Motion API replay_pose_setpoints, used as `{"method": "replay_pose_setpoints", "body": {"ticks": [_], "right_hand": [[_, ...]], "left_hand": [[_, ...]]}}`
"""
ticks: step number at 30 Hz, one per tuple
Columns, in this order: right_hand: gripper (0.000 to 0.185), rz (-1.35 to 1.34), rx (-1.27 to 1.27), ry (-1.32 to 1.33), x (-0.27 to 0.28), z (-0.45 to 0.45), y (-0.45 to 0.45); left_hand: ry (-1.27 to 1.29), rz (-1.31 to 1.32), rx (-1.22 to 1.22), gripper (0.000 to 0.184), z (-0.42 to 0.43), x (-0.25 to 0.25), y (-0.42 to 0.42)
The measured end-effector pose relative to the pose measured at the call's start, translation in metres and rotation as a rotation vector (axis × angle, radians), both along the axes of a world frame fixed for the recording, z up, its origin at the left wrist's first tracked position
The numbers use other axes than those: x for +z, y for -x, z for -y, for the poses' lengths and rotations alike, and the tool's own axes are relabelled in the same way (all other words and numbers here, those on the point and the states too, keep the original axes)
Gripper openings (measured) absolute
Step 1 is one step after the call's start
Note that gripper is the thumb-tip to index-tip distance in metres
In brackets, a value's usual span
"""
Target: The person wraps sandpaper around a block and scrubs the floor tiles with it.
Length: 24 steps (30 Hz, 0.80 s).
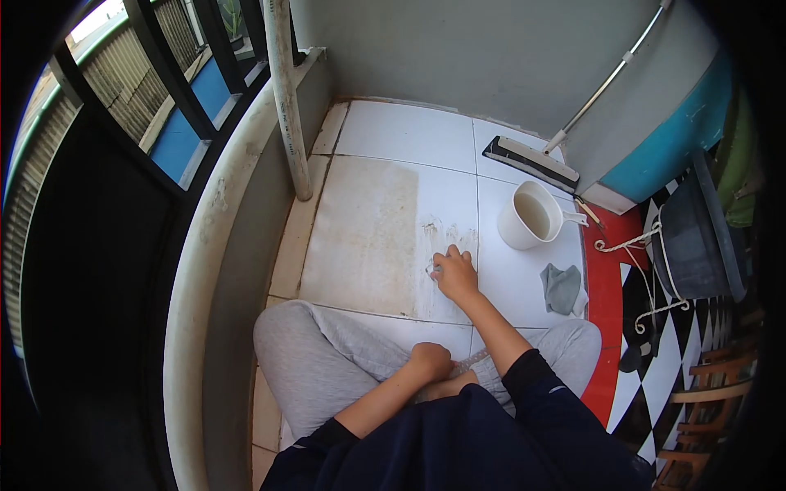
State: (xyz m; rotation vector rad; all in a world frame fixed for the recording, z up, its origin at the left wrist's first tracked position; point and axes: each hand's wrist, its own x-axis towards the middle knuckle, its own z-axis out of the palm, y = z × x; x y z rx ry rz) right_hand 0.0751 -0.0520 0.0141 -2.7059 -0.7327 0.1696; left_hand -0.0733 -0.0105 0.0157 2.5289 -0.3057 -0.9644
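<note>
My right hand [456, 274] is closed on a small object pressed against the floor tile; most of it is hidden by the fingers. Under and around it the white tile [448, 200] shows dark smears and wet streaks. Left of the hand lies a tile area with a yellowish-brown stain [360, 237], ending in a straight edge. My left hand [431, 361] rests closed near my crossed legs, and what it holds, if anything, cannot be made out. To the right stands a white dipper [528, 217] with cloudy water. Below the dipper lies a grey-green cloth [562, 288].
A floor squeegee [532, 163] leans at the back right wall. Beside the dipper lies a thin wooden-handled tool [589, 211]. A pipe [288, 114] stands by the low wall on the left. At the right are a dark pot [696, 237] and its white metal stand [626, 245].
</note>
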Motion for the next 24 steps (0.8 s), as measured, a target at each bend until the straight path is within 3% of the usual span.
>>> {"method": "replay_pose_setpoints", "body": {"ticks": [2, 7, 16, 24], "right_hand": [[0.015, -0.06, 0.097, 0.032, -0.004, 0.019, 0.022], [0.016, -0.048, 0.059, 0.011, 0.008, 0.045, 0.075], [0.016, 0.021, -0.048, -0.02, -0.003, 0.029, 0.006], [0.018, -0.074, -0.052, 0.024, 0.007, 0.061, 0.069]], "left_hand": [[0.012, 0.0, 0.012, 0.045, -0.001, -0.001, 0.0], [0.005, -0.028, -0.006, 0.044, 0.004, 0.001, -0.003], [0.003, 0.01, 0.02, 0.044, 0.001, -0.001, 0.003], [0.01, 0.026, -0.003, 0.043, 0.003, 0.002, 0.0]]}}
